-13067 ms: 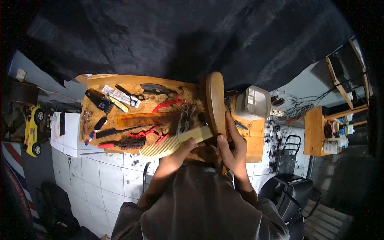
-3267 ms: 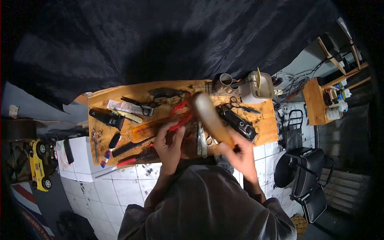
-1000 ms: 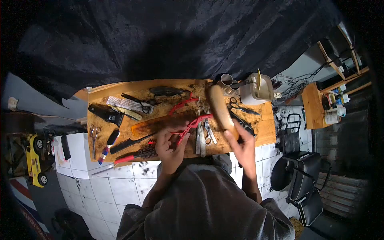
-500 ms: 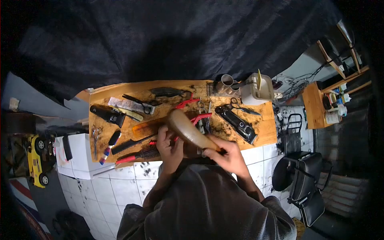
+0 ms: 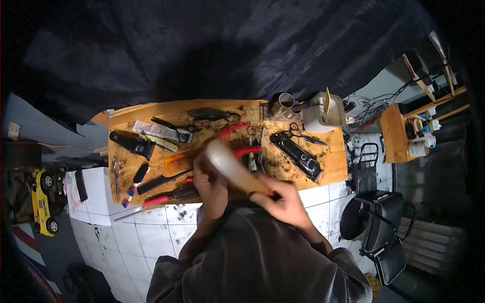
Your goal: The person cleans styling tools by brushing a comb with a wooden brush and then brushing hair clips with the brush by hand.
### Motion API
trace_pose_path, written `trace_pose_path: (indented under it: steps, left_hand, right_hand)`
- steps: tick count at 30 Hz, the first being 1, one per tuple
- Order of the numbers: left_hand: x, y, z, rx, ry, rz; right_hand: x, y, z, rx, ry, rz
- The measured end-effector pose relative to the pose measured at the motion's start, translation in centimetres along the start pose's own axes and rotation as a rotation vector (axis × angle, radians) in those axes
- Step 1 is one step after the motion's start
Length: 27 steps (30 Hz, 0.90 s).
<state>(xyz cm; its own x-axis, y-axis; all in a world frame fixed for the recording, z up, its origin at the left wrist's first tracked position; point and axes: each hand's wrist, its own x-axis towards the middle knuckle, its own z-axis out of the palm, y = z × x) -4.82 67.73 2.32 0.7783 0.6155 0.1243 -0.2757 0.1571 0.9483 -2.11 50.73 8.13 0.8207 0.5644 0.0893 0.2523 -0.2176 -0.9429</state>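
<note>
My right hand [image 5: 283, 203] is closed around the narrow end of a smooth tan brush [image 5: 235, 170], which slants up to the left over the table. Motion blurs its broad head, and its bristle side is turned away from me. Beside and partly behind that head is my left hand [image 5: 211, 192], fingers apart and fingertips partly hidden; whether they touch the brush I cannot tell. An orange comb [image 5: 178, 162], a black tail comb [image 5: 156, 184] and a red-handled round brush [image 5: 174, 195] lie left of my hands. Black hair clippers [image 5: 298, 157] lie to the right.
Loose hair covers parts of the wooden table [image 5: 333, 169]. Scissors [image 5: 117, 174], a second clipper [image 5: 132, 145] and a striped-handled brush [image 5: 136, 184] lie at its left. A white container [image 5: 318, 121] and a metal cup [image 5: 286, 101] stand at the back right. A black chair [image 5: 381, 227] is farther right.
The brush head has shifted slightly left and is now blurred. My left hand has moved a little left and up, its fingers more hidden behind the head. My right hand keeps its hold.
</note>
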Motion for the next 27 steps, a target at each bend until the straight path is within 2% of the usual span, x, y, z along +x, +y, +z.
trace_pose_path:
  steps: [1, 2, 3, 4, 5, 6, 7, 8, 10, 14, 18, 19, 20, 22, 23, 24, 26, 27]
  left_hand:
    - [-0.2, 0.1, 0.0, -0.078, -0.051, -0.124]
    - [-0.5, 0.4, 0.3, -0.110, -0.009, -0.161]
    - [-0.3, 0.2, 0.0, 0.051, -0.010, -0.055]
    - [-0.1, 0.1, -0.4, 0.212, -0.008, 0.053]
    - [-0.2, 0.2, -0.4, 0.283, 0.012, 0.065]
    - [-0.3, 0.2, -0.6, 0.202, -0.009, 0.052]
    - [-0.3, 0.1, -0.8, 0.120, -0.029, 0.040]
    - [-0.3, 0.0, -0.9, 0.037, -0.049, 0.030]
    - [0.1, 1.3, 0.0, -0.047, -0.011, -0.077]
    - [0.2, 1.2, 0.3, 0.038, -0.050, -0.104]
    - [-0.3, 0.5, 0.0, 0.262, -0.138, -0.022]
    - [-0.3, 0.6, 0.4, 0.042, -0.204, 0.006]
    - [-0.3, 0.8, 0.8, -0.145, -0.200, -0.109]
    - [-0.1, 1.2, 0.6, -0.032, -0.189, -0.047]
    - [-0.4, 0.3, -0.9, 0.048, -0.207, -0.048]
    - [-0.4, 0.6, -1.0, 0.119, -0.184, -0.037]
    - [0.6, 1.0, 0.1, -0.007, -0.185, 0.149]
    - [0.5, 1.5, 0.3, -0.014, -0.135, 0.068]
  right_hand:
    - [0.3, -0.6, 0.5, -0.028, -0.033, 0.050]
    - [0.5, -1.3, 0.8, -0.056, -0.067, 0.099]
    - [0.2, -0.5, 0.8, -0.083, -0.064, 0.170]
    - [0.4, -0.2, 0.5, -0.160, 0.052, 0.014]
    - [0.7, 0.3, 0.0, -0.152, 0.107, 0.012]
    - [0.7, 0.6, -0.5, -0.147, 0.164, 0.014]
    - [0.7, -0.2, -0.9, -0.125, 0.226, 0.222]
    - [0.9, 0.9, -1.2, -0.152, 0.318, 0.126]
    - [1.1, 0.4, -2.1, -0.077, 0.401, 0.251]
    - [0.4, 0.5, -2.0, 0.006, 0.339, 0.187]
    - [0.4, -0.3, -0.1, -0.004, 0.021, 0.003]
    - [0.3, -1.3, 0.0, -0.051, -0.060, 0.147]
    - [0.3, -1.1, 0.1, -0.047, -0.027, 0.114]
    - [0.3, -0.2, 0.3, -0.041, 0.037, 0.047]
    - [0.5, 0.1, 0.0, 0.012, 0.088, 0.091]
    - [0.6, 0.1, -0.4, 0.108, 0.101, 0.238]
    - [0.6, 1.7, -0.8, -0.075, 0.254, 0.208]
    - [0.9, 1.4, -1.1, -0.108, 0.314, 0.184]
